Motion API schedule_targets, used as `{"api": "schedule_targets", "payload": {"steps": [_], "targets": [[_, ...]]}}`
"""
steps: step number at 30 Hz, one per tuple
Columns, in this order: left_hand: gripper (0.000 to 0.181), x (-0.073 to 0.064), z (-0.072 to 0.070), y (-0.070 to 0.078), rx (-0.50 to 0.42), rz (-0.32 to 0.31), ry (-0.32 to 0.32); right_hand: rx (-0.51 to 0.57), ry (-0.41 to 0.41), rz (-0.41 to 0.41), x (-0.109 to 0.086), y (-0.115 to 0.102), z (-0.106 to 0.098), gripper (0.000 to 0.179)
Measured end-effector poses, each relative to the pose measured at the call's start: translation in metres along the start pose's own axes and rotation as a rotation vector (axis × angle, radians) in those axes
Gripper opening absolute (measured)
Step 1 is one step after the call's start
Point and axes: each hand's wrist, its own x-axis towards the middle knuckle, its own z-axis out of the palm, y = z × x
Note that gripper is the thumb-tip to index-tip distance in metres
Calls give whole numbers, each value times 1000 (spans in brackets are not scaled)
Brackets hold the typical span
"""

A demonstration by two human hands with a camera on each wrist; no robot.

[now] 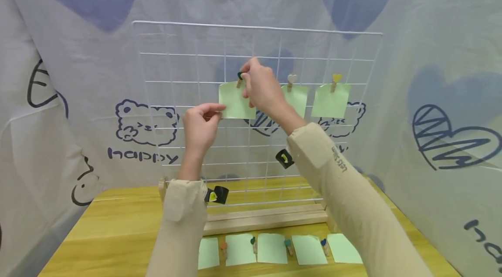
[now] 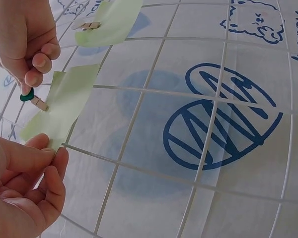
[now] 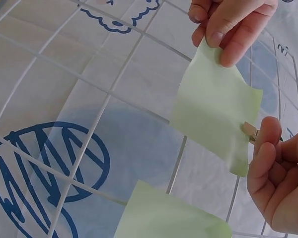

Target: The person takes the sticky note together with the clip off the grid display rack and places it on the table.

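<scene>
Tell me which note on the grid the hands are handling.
The leftmost note, with the dark green heart clip; the middle note has a white heart clip, the rightmost note a yellow heart clip.

The backdrop cloth (image 1: 251, 2) reads "happy" (image 1: 142, 154) in dark blue handwriting, just below a drawn bear face (image 1: 147, 122) – and at its right edge similar lettering (image 1: 475, 230) is cut off after "ha". The right sleeve (image 1: 364, 198) bears small dark print – seemingly "Lets Slim", though blurred.
</scene>
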Motion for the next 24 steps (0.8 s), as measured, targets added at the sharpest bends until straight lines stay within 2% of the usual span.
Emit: {"api": "schedule_targets", "payload": {"steps": [4, 9, 17, 24], "targets": [[17, 0, 1, 1, -1, -9, -11, 24, 42, -27, -1, 1, -2, 22], [16, -1, 2, 2, -16, -25, -14, 104, 107, -80, -3, 3, -4, 22], [16, -3, -1, 2, -15, 4, -1, 262, 219, -191, -9, 5, -8, 23], [16, -7, -3, 2, -48, 12, 12, 326, 219, -227, -20, 10, -10, 19]]}}
